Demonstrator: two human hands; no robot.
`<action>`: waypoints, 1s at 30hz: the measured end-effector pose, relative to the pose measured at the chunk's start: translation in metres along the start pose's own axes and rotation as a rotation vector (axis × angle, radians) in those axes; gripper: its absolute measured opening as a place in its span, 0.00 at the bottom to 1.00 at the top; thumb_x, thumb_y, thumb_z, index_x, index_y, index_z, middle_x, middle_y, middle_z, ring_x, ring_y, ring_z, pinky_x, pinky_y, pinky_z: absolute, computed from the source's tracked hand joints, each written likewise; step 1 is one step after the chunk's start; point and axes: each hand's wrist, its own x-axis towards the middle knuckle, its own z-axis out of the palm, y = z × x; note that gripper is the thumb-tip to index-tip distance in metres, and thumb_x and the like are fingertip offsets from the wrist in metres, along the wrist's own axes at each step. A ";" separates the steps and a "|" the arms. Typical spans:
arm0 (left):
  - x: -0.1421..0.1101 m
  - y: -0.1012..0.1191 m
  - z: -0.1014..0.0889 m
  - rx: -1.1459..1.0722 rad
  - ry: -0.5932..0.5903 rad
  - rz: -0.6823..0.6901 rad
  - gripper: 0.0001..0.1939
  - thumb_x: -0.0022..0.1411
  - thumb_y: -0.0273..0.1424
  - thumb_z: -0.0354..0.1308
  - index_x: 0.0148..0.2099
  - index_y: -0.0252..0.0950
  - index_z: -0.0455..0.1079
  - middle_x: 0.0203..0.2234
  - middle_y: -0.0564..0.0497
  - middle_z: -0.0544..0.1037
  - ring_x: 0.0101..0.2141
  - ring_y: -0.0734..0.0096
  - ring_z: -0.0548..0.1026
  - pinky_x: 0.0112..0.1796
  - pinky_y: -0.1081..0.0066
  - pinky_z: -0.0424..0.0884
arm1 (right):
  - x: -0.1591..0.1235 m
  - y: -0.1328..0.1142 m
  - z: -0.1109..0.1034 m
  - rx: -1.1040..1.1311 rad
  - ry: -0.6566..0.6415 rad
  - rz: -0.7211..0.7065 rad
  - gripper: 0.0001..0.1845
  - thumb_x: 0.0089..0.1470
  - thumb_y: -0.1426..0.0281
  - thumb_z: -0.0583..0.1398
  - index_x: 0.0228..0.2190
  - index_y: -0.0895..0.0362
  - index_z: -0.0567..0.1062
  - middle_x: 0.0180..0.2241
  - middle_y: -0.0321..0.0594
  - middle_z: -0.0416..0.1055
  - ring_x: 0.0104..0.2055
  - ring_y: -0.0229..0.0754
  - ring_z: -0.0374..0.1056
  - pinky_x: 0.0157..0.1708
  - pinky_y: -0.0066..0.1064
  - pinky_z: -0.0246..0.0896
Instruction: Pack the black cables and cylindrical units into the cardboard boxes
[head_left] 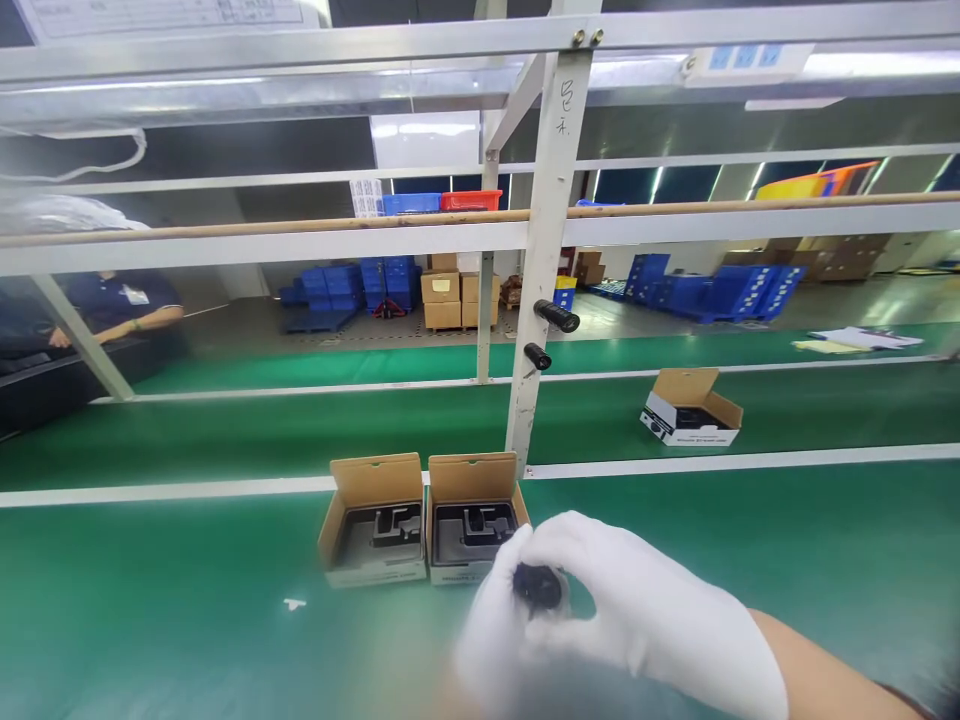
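Note:
Both my hands wear white gloves and meet low in the view, right of the middle. Between them is a small black round object (pixel 538 587), its end facing me; its exact kind is not clear. My left hand (pixel 491 625) is closed around its left side and blurred at the wrist. My right hand (pixel 611 585) curls thumb and fingers about it from the right. Just behind my hands stands an open carton (pixel 471 480) with a black moulded tray inside. A matching open carton (pixel 377 482) sits beside it on the left.
A white metal post (pixel 546 230) rises behind the cartons, with two black knobs sticking out. Another open box (pixel 694 408) stands further back on the right. A white scrap (pixel 295 604) lies on the green surface. Another person (pixel 124 305) sits at far left.

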 end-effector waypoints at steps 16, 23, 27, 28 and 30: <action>-0.036 -0.008 0.020 0.754 0.338 0.479 0.38 0.55 0.52 0.59 0.63 0.42 0.59 0.63 0.47 0.60 0.61 0.57 0.56 0.60 0.69 0.49 | -0.010 0.021 0.031 -0.480 0.259 -0.007 0.13 0.49 0.76 0.58 0.38 0.53 0.75 0.30 0.39 0.74 0.29 0.44 0.65 0.29 0.34 0.59; -0.035 0.026 0.022 0.681 -0.042 0.306 0.17 0.66 0.39 0.50 0.50 0.37 0.71 0.42 0.45 0.75 0.43 0.60 0.70 0.46 0.63 0.65 | -0.017 0.012 0.017 -0.048 0.276 -0.039 0.19 0.50 0.73 0.61 0.44 0.46 0.74 0.47 0.34 0.74 0.47 0.43 0.69 0.47 0.33 0.64; -0.034 0.024 0.019 0.560 -0.141 0.269 0.13 0.65 0.35 0.53 0.47 0.34 0.72 0.39 0.45 0.75 0.40 0.65 0.71 0.44 0.66 0.66 | -0.016 0.011 0.014 -0.017 0.292 -0.029 0.25 0.49 0.74 0.61 0.49 0.44 0.72 0.47 0.33 0.74 0.47 0.41 0.70 0.47 0.32 0.66; -0.035 0.023 0.018 0.529 -0.147 0.274 0.12 0.65 0.35 0.54 0.46 0.34 0.71 0.38 0.45 0.75 0.39 0.66 0.71 0.43 0.67 0.66 | -0.016 0.013 0.014 -0.021 0.305 -0.032 0.25 0.48 0.74 0.61 0.49 0.44 0.72 0.46 0.34 0.74 0.46 0.41 0.70 0.46 0.32 0.66; -0.040 0.023 0.019 0.516 -0.091 0.313 0.11 0.64 0.36 0.56 0.43 0.34 0.70 0.36 0.47 0.73 0.36 0.68 0.71 0.40 0.69 0.66 | -0.015 0.019 0.015 -0.044 0.335 -0.031 0.22 0.48 0.73 0.62 0.46 0.46 0.73 0.45 0.36 0.75 0.45 0.43 0.70 0.45 0.33 0.67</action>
